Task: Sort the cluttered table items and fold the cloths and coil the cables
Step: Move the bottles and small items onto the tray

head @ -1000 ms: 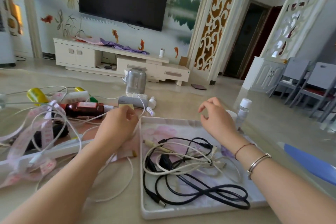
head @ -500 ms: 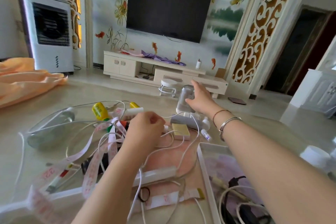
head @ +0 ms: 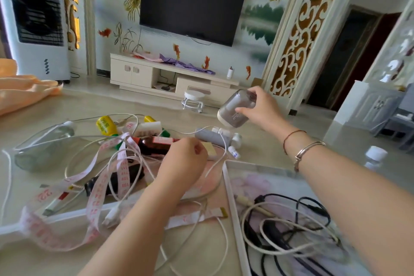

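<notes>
My right hand grips a small grey device and holds it tilted in the air above the far part of the table. My left hand sits curled over the cluttered pile, pinching a white cable; what lies under its fingers is hidden. A pink measuring tape winds through white cables on the left. A brown bottle, a yellow bottle and a grey tube lie behind my left hand. A white tray at the right holds tangled black and white cables.
A clear glass dish sits at the left of the table. An orange cloth lies at the far left edge. A white-capped bottle stands beyond the tray. A small white stool and TV cabinet stand behind the table.
My right hand has reached forward from above the tray, taken the grey device and lifted it off the table, tilting it. My left hand stays on the pile.
</notes>
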